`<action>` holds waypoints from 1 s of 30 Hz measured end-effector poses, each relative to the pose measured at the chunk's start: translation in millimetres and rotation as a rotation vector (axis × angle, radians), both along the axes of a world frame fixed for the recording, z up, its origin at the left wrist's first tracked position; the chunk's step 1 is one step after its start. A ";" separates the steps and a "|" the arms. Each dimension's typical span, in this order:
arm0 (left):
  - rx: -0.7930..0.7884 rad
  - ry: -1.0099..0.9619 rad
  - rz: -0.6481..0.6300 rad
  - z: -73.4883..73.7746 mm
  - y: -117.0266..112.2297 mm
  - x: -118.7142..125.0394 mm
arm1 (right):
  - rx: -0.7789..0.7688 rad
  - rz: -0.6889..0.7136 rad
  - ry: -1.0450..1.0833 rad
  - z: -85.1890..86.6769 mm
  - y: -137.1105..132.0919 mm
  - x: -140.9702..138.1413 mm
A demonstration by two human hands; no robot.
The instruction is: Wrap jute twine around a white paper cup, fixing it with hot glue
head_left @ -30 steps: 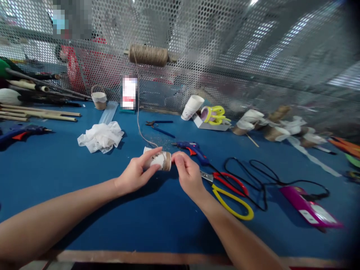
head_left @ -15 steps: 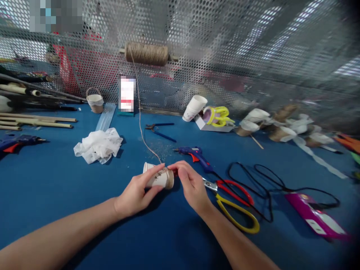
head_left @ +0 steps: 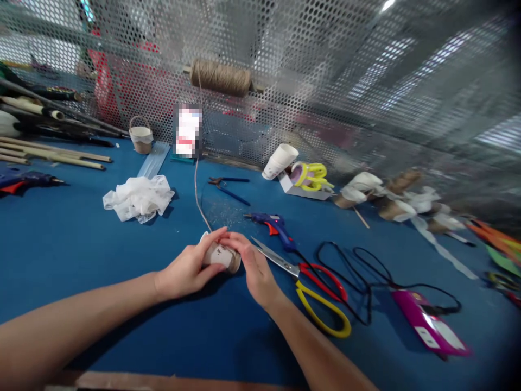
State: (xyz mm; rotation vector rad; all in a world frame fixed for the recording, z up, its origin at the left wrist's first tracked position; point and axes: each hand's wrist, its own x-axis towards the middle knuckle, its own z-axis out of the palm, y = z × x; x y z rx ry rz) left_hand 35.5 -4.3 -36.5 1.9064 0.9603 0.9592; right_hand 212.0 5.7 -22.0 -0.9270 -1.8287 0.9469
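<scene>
My left hand (head_left: pixel 191 269) is closed round a white paper cup (head_left: pixel 217 256) lying on its side, thumb below and fingers on top. Brown twine wraps the cup's right end. My right hand (head_left: pixel 254 269) curls over that end from the right, its fingertips pressed to the cup's top next to my left fingers. A strand of twine (head_left: pixel 197 190) comes down from the twine spool (head_left: pixel 222 77) and disappears behind my left fingers. What lies under my right fingertips is hidden. Large scissors (head_left: pixel 295 270) with red and yellow handles lie just right of my right hand.
A blue glue gun (head_left: pixel 272 220) lies beyond the scissors, its cord running toward a purple power strip (head_left: pixel 427 326). Pliers (head_left: pixel 232 187), crumpled white fabric (head_left: pixel 140 198) and stacked paper cups (head_left: pixel 280 161) are farther back. A small twine-wrapped bucket (head_left: pixel 141 140) stands near the mesh wall.
My right hand has shifted left, its fingers moving over the cup's top toward my left fingers. The camera view has tilted and shifted; the table's front edge now shows.
</scene>
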 end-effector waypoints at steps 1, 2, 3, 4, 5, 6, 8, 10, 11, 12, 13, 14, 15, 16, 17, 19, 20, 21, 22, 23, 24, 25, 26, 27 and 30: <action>-0.006 -0.004 0.010 0.7 0.0 -0.2 | -0.005 -0.014 0.002 -0.1 0.7 0.2; -0.011 -0.006 0.022 1.3 0.0 -0.7 | -0.009 -0.031 0.004 0.3 1.4 0.5; -0.017 -0.006 0.035 1.8 0.0 -1.2 | -0.014 -0.047 0.003 1.1 2.1 0.8; -0.024 -0.005 0.048 2.4 0.1 -1.8 | -0.022 -0.063 0.001 2.2 2.7 0.9; -0.034 -0.003 0.058 2.9 0.2 -2.4 | -0.031 -0.071 -0.002 3.5 2.9 1.0; -0.043 -0.001 0.061 3.5 0.3 -2.9 | -0.039 -0.074 -0.004 4.9 3.0 0.8; -0.056 -0.003 0.046 4.9 0.3 -3.5 | -0.044 -0.066 -0.018 7.4 2.4 0.2; -0.067 -0.005 0.019 6.5 0.1 -3.6 | -0.019 -0.042 -0.044 9.0 1.5 -0.7; -0.076 -0.004 0.009 7.4 -0.1 -3.6 | 0.003 -0.024 -0.054 9.4 1.2 -1.0; -0.090 -0.002 0.005 8.2 -0.3 -3.5 | 0.029 -0.005 -0.059 9.5 1.2 -1.3; -0.107 -0.004 0.007 9.0 -0.4 -3.3 | 0.051 0.015 -0.061 9.3 1.4 -1.4; -0.123 -0.013 0.014 9.7 -0.6 -2.9 | 0.069 0.031 -0.060 9.0 1.8 -1.4; -0.134 -0.029 0.030 10.2 -0.7 -2.4 | 0.081 0.040 -0.057 8.5 2.3 -1.2; -0.141 -0.049 0.052 10.5 -0.8 -1.7 | 0.090 0.045 -0.053 8.1 2.9 -1.0; -0.148 -0.069 0.075 10.7 -0.9 -0.9 | 0.097 0.048 -0.053 7.8 3.3 -0.8; -0.162 -0.099 0.113 10.9 -1.1 0.9 | 0.101 0.052 -0.049 7.2 3.3 -0.7; -0.173 -0.104 0.127 11.1 -1.3 1.8 | 0.095 0.051 -0.045 7.0 2.8 -0.9; -0.181 -0.106 0.139 11.2 -1.5 2.6 | 0.085 0.048 -0.044 6.8 2.0 -1.4; -0.186 -0.103 0.148 11.5 -1.8 3.2 | 0.075 0.040 -0.046 6.6 0.9 -2.1; -0.189 -0.094 0.160 11.9 -2.1 3.6 | 0.065 0.030 -0.049 6.5 -0.4 -3.0; -0.187 -0.081 0.175 12.3 -2.4 3.7 | 0.054 0.018 -0.055 6.7 -1.6 -3.9; -0.181 -0.064 0.188 12.9 -2.6 3.5 | 0.043 0.009 -0.064 7.3 -2.6 -4.7; -0.174 -0.046 0.198 13.5 -2.9 3.1 | 0.036 0.006 -0.073 8.5 -3.0 -4.8; -0.166 -0.026 0.208 14.0 -3.2 2.6 | 0.035 0.005 -0.080 10.4 -2.5 -4.0; -0.170 0.003 0.229 15.3 -3.4 0.8 | 0.088 -0.089 -0.115 20.4 6.6 8.9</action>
